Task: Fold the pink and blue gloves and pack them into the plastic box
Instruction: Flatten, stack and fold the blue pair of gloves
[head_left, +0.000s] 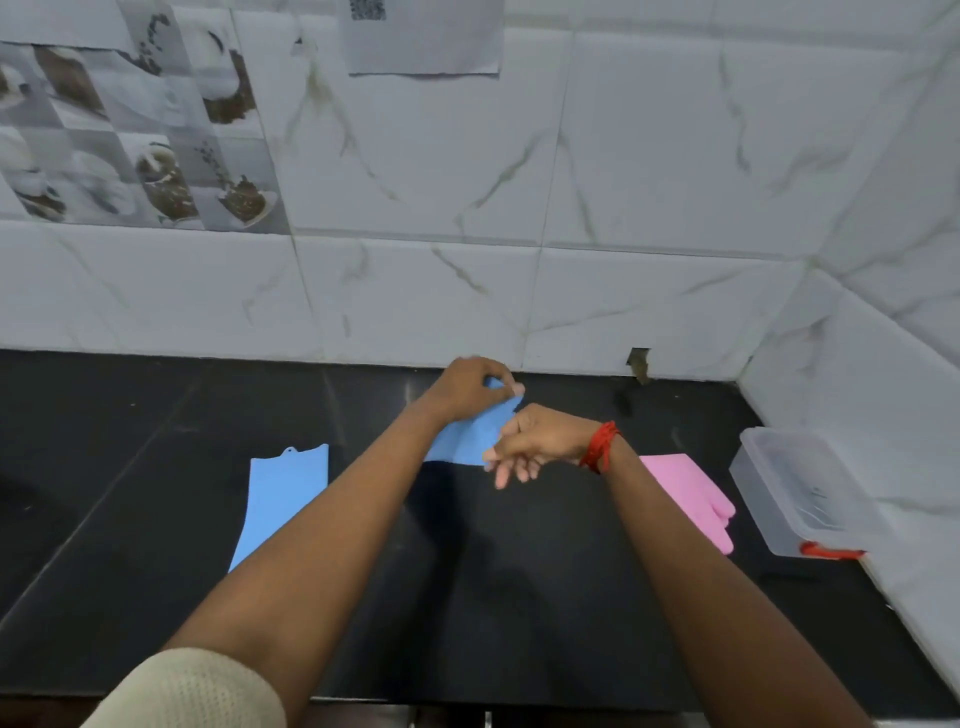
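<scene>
Clearly the biggest risk in the head view lies with the limp sky-blue rubber glove (470, 434) held up off the glossy black stone counter (519, 571): it hangs from only two small pinches, so if either lets go the half-made fold will likely flop open and have to be started again. The left hand (470, 384) is reached far forward, close to the white marble-patterned wall tiles (649, 171), with thumb and fingertips closed on the glove's far upper corner; the right hand (535, 441) (a red thread band (600, 447) circles its wrist) sits just below and beside it, knuckles up, thumb and forefinger apparently nipping the glove's near edge while the remaining fingers hang loose and pointing down. Both forearms run long and nearly straight, which leaves little reach to spare and could make a neat crease awkward. A second flat sky-blue rubber glove (283, 501) lies on the counter to the left, partly under the left forearm, and a stray elbow could drag it. A flat pink rubber glove (691, 493) lies to the right, just beside the clear rectangular plastic box (748, 467), which stands open by the side wall and appears to hold no gloves.
</scene>
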